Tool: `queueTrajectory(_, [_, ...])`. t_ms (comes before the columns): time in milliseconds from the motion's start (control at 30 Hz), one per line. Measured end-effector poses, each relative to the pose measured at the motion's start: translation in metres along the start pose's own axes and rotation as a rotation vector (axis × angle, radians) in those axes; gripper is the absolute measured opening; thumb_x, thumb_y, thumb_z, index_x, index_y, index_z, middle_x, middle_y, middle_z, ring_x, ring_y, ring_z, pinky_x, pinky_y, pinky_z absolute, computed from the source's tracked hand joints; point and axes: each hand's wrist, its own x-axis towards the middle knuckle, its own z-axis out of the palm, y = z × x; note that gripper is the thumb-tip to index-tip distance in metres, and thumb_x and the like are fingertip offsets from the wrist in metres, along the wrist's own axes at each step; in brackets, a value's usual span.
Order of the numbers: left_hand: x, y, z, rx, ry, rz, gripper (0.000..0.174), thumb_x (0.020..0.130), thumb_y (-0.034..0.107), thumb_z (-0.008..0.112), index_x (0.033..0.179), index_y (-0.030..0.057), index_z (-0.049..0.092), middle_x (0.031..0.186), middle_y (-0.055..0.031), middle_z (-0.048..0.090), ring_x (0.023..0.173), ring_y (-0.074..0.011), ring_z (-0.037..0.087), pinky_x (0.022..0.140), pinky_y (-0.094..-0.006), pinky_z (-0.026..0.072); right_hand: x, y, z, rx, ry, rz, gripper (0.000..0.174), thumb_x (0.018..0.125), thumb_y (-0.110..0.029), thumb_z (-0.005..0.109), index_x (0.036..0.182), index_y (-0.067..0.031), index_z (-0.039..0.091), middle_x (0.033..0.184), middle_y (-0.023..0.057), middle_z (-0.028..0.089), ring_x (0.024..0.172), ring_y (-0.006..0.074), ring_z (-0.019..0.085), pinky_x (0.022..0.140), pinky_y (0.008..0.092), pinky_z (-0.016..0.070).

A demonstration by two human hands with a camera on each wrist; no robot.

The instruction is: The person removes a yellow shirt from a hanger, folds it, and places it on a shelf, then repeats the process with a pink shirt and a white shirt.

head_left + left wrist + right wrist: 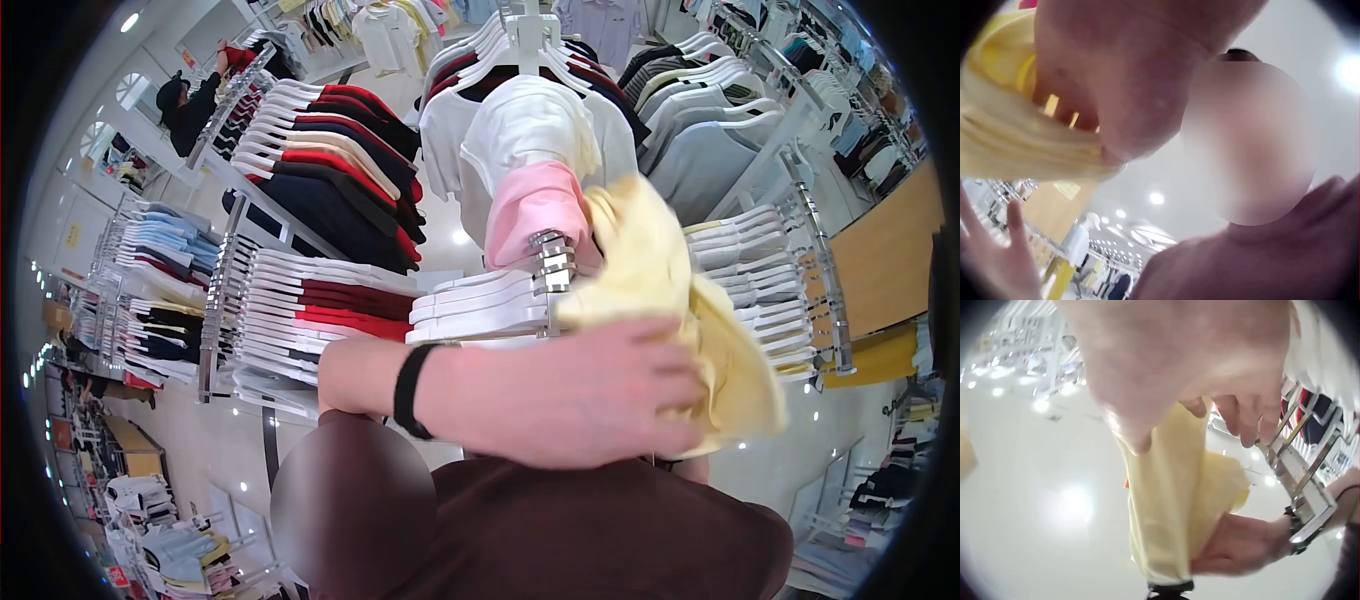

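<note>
Yellow garment (pixel 645 250): it is held up in front of the person, just to the right of the pink garment (pixel 540 205), and its lower part hangs in loose folds, a little blurred.
Left hand (pixel 590 395): it reaches across the front and grasps the yellow garment; in the left wrist view the fingers pass behind the cloth.
Right hand (pixel 1191 356): it looks released, with thumb and fingers apart, close to the same cloth; whether it touches, I cannot tell.
Black wristband (pixel 407 390): it goes around the left wrist.
Metal rail (pixel 555 262): it shows just under the pink garment, with white hangers (pixel 480 310) on its left side.
White garment (pixel 530 125): it is directly above the pink one.
Dark and red clothes (pixel 350 165): they hang on the left in a close row.
Grey clothes (pixel 710 160): they hang on the right.
</note>
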Motion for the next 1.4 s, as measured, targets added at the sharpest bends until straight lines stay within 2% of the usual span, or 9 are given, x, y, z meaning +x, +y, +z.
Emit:
queueTrajectory(100, [-0.011, 0.025, 0.011, 0.086, -0.312, -0.074, 0.043, 0.090, 0.021, 0.066, 0.131, 0.0084, 0.060, 0.124, -0.0107, 0.062, 0.122, -0.0291, 0.058, 0.110, -0.0508, 0.0431, 0.005, -0.005, -0.010, 0.109, 0.007, -0.018, 0.059, 0.106, -0.037, 0.060, 0.153, -0.0049, 0.046, 0.137, 0.0164, 0.062, 0.106, 0.0242, 0.065, 0.096, 0.0399, 0.0518])
queueTrajectory(367, [-0.059, 0.065, 0.020, 0.296, 0.061, -0.309, 0.047, 0.082, 0.016, 0.072, 0.129, 0.0127, 0.068, 0.113, -0.0056, 0.060, 0.103, -0.0221, 0.060, 0.092, -0.0372, 0.0499, -0.005, -0.070, -0.094, 0.244, -0.061, 0.381, 0.057, 0.106, -0.040, 0.061, 0.151, -0.0067, 0.048, 0.132, 0.0162, 0.065, 0.108, 0.0275, 0.066, 0.096, 0.0421, 0.0520])
queueTrajectory(400, [-0.067, 0.070, 0.025, 0.313, 0.168, -0.369, 0.048, 0.080, 0.013, 0.075, 0.128, 0.0147, 0.071, 0.106, -0.0031, 0.059, 0.093, -0.0201, 0.059, 0.082, -0.0342, 0.0508, -0.011, -0.071, -0.090, 0.209, -0.169, 0.490, 0.057, 0.106, -0.040, 0.061, 0.151, -0.0069, 0.049, 0.131, 0.0162, 0.065, 0.108, 0.0280, 0.066, 0.096, 0.0423, 0.0520])
queueTrajectory(533, [-0.101, 0.087, 0.051, 0.121, 0.411, -0.567, 0.053, 0.076, 0.002, 0.077, 0.126, 0.0147, 0.074, 0.086, 0.0006, 0.055, 0.073, -0.0209, 0.055, 0.063, -0.0376, 0.0431, -0.005, -0.028, 0.006, -0.085, -1.079, -0.267, 0.043, 0.107, -0.030, 0.061, 0.148, -0.0198, 0.053, 0.120, 0.0142, 0.068, 0.111, 0.0333, 0.066, 0.095, 0.0500, 0.0523])
queueTrajectory(567, [-0.111, 0.091, 0.058, 0.118, 0.417, -0.580, 0.053, 0.076, 0.002, 0.077, 0.126, 0.0147, 0.074, 0.086, 0.0006, 0.055, 0.073, -0.0209, 0.055, 0.063, -0.0376, 0.0431, 0.001, -0.024, 0.004, -0.096, -1.213, -0.175, 0.046, 0.106, -0.026, 0.066, 0.149, -0.0159, 0.053, 0.129, 0.0281, 0.068, 0.118, 0.0484, 0.064, 0.099, 0.0628, 0.0493])
queueTrajectory(667, [-0.144, 0.098, 0.079, -0.140, 0.515, -0.792, 0.048, 0.082, -0.004, 0.069, 0.128, 0.0099, 0.070, 0.089, -0.0051, 0.060, 0.078, -0.0270, 0.062, 0.072, -0.0393, 0.0506, 0.001, 0.017, 0.010, -0.160, -1.269, -0.131, 0.044, 0.108, -0.023, 0.061, 0.149, -0.0106, 0.052, 0.130, 0.0343, 0.065, 0.123, 0.0508, 0.061, 0.102, 0.0645, 0.0473])
queueTrajectory(767, [-0.176, 0.106, 0.116, -0.996, 1.105, -0.839, 0.027, 0.102, 0.000, 0.054, 0.127, 0.0038, 0.063, 0.113, -0.0088, 0.066, 0.104, -0.0205, 0.064, 0.094, -0.0351, 0.0506, -0.015, 0.049, 0.011, -0.322, -1.135, -0.191, 0.058, 0.104, -0.031, 0.067, 0.151, -0.0032, 0.048, 0.136, 0.0331, 0.062, 0.133, 0.0487, 0.055, 0.110, 0.0577, 0.0439])
queueTrajectory(1167, [-0.230, 0.087, 0.123, -1.672, 1.244, -0.533, 0.018, 0.092, 0.015, 0.068, 0.105, 0.0064, 0.057, 0.108, -0.0030, 0.061, 0.105, -0.0136, 0.059, 0.095, -0.0305, 0.0468, -0.168, 0.081, 0.007, -0.543, 0.091, 0.391, 0.078, 0.095, -0.040, 0.076, 0.154, 0.0011, 0.045, 0.146, 0.0215, 0.060, 0.141, 0.0349, 0.052, 0.117, 0.0444, 0.0410])
queueTrajectory(1400, [-0.219, 0.105, 0.115, -1.617, 0.565, -0.391, 0.020, 0.100, 0.001, 0.058, 0.117, 0.0010, 0.069, 0.111, -0.0029, 0.068, 0.105, -0.0139, 0.062, 0.095, -0.0295, 0.0469, -0.160, 0.080, 0.000, -0.657, 0.118, 0.756, 0.085, 0.093, -0.036, 0.079, 0.158, 0.0011, 0.038, 0.155, 0.0121, 0.053, 0.138, 0.0243, 0.055, 0.116, 0.0400, 0.0424])
